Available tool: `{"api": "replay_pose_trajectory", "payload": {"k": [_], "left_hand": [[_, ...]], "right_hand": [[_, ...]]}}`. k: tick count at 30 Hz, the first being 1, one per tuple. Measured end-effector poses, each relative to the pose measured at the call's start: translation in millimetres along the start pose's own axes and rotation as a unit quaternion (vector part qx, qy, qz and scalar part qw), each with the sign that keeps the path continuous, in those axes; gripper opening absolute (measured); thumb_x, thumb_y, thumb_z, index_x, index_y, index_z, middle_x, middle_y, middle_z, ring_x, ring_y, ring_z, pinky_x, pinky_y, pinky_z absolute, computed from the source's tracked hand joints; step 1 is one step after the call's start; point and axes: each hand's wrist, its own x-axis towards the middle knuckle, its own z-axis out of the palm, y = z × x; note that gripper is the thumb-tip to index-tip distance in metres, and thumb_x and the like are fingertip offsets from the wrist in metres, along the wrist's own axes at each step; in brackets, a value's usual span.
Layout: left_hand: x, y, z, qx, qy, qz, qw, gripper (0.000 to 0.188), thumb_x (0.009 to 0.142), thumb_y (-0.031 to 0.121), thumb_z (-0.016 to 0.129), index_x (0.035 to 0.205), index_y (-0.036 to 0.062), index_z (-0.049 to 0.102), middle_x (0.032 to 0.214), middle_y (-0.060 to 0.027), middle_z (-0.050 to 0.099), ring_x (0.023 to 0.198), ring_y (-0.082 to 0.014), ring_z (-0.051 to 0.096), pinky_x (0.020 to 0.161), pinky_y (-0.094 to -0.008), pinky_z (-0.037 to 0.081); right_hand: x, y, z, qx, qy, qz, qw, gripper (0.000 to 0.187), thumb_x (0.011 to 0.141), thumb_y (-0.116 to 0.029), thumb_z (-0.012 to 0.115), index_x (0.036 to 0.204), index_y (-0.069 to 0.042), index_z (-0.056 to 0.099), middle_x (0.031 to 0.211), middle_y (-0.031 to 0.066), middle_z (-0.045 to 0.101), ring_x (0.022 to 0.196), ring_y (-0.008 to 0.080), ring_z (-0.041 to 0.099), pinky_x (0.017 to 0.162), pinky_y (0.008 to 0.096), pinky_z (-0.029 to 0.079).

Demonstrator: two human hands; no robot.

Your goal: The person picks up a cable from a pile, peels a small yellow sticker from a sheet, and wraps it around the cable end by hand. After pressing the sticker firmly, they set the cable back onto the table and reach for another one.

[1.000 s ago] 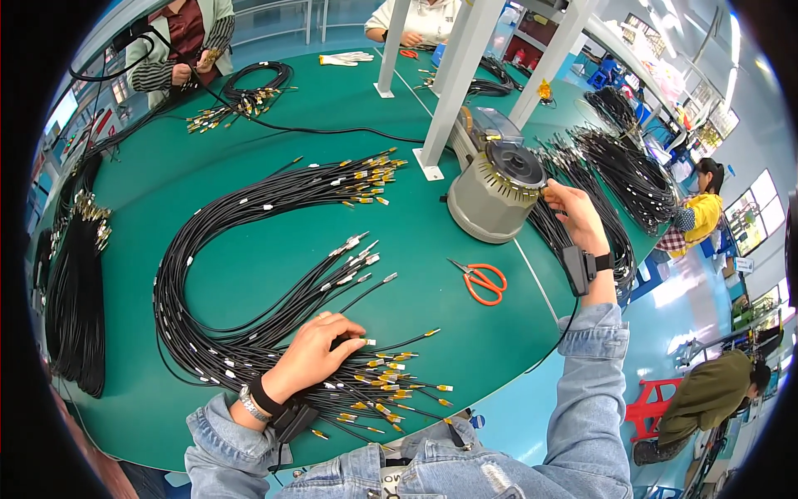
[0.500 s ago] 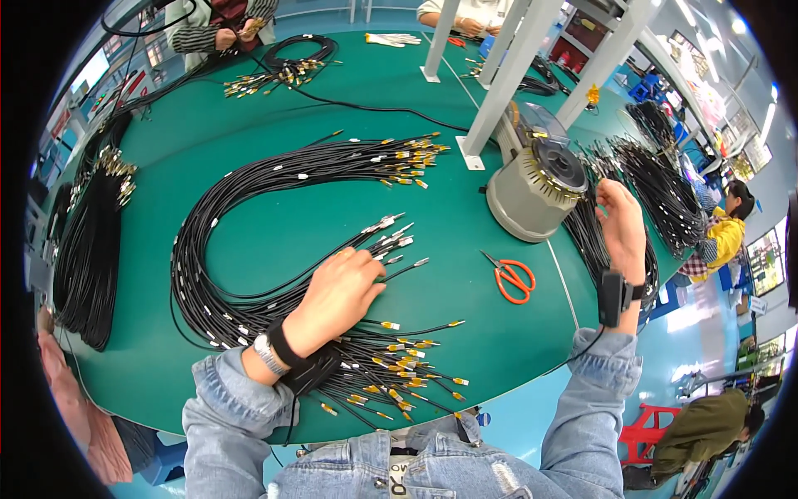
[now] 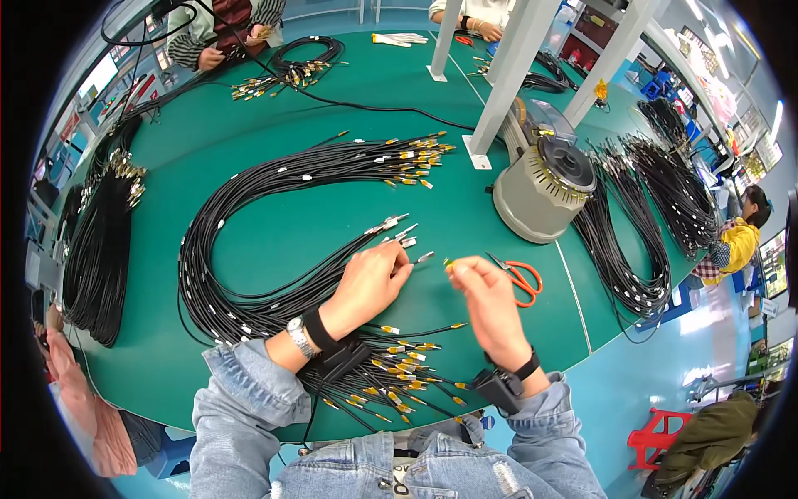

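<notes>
Around the metal-tipped end of a black cable (image 3: 423,258), my left hand (image 3: 371,287) is closed with thumb and fingers together. Just right of that tip, my right hand (image 3: 489,303) pinches a small yellow tape strip (image 3: 449,264) between thumb and fingertips. The strip and the cable tip are apart. Beneath my left forearm runs a large U-shaped bundle of black cables (image 3: 199,241). Many of its ends carry yellow tags (image 3: 407,359); those beside my left hand show white or silver tips. My left wrist hides part of the bundle.
A grey round tape dispenser (image 3: 540,195) with yellow strips round its top stands beyond my right hand. Orange-handled scissors (image 3: 525,283) lie beside that hand. More cable bundles lie at left (image 3: 100,249) and right (image 3: 632,224). Grey posts (image 3: 511,83) rise behind; co-workers sit across the green table (image 3: 332,216).
My right hand has moved left from beside the tape dispenser to near the cable tip, now with a yellow tape strip. My left hand has shifted slightly right and closed around a cable end.
</notes>
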Motion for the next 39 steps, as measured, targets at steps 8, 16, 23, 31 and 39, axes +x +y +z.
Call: {"api": "replay_pose_trajectory", "payload": {"k": [8,16,23,31,39], "left_hand": [[-17.1,34.0,-8.8,-0.214,0.035,-0.066,0.974,0.012,0.082,0.009,0.064,0.083,-0.0022,0.060,0.069,-0.0101,0.064,0.059,-0.0141,0.061,0.053,-0.0266,0.046],[-31.3,39.3,0.6,-0.245,0.084,-0.036,0.965,0.009,0.082,0.006,0.065,0.086,-0.0018,0.062,0.070,-0.0084,0.064,0.055,-0.0098,0.057,0.048,-0.0225,0.043],[-34.8,41.7,-1.4,-0.206,0.103,-0.007,0.973,0.009,0.080,0.005,0.066,0.085,-0.0006,0.062,0.069,-0.0081,0.063,0.051,-0.0097,0.055,0.044,-0.0227,0.041],[-35.5,46.1,-5.2,-0.132,0.114,0.033,0.984,0.009,0.078,0.005,0.067,0.085,0.0009,0.062,0.068,-0.0071,0.061,0.047,-0.0120,0.052,0.041,-0.0245,0.039],[-35.5,46.6,-3.9,-0.079,0.133,0.081,0.985,0.011,0.077,0.004,0.068,0.085,0.0014,0.061,0.068,-0.0058,0.060,0.047,-0.0142,0.053,0.041,-0.0256,0.041]], "right_hand": [[-22.1,15.9,15.0,-0.008,0.022,-0.019,1.000,0.009,0.088,-0.007,0.055,0.086,0.001,0.060,0.085,0.0026,0.057,0.081,0.0097,0.051,0.077,0.0235,0.041],[-26.1,22.8,26.5,-0.049,0.042,-0.113,0.992,0.006,0.084,-0.003,0.061,0.087,0.002,0.061,0.082,0.0047,0.058,0.079,0.0119,0.052,0.074,0.0243,0.042],[-25.3,24.4,31.1,-0.052,0.071,-0.165,0.982,0.006,0.083,-0.002,0.062,0.087,0.002,0.061,0.081,0.0042,0.057,0.078,0.0121,0.050,0.072,0.0245,0.041],[-25.1,24.1,29.1,-0.112,0.075,-0.192,0.972,0.006,0.081,-0.002,0.064,0.085,0.001,0.061,0.078,0.0043,0.056,0.074,0.0126,0.049,0.070,0.0247,0.040],[-26.0,23.8,29.9,-0.124,0.089,-0.191,0.970,0.005,0.080,-0.001,0.064,0.084,0.001,0.061,0.075,0.0040,0.055,0.072,0.0125,0.049,0.067,0.0250,0.041]]}}
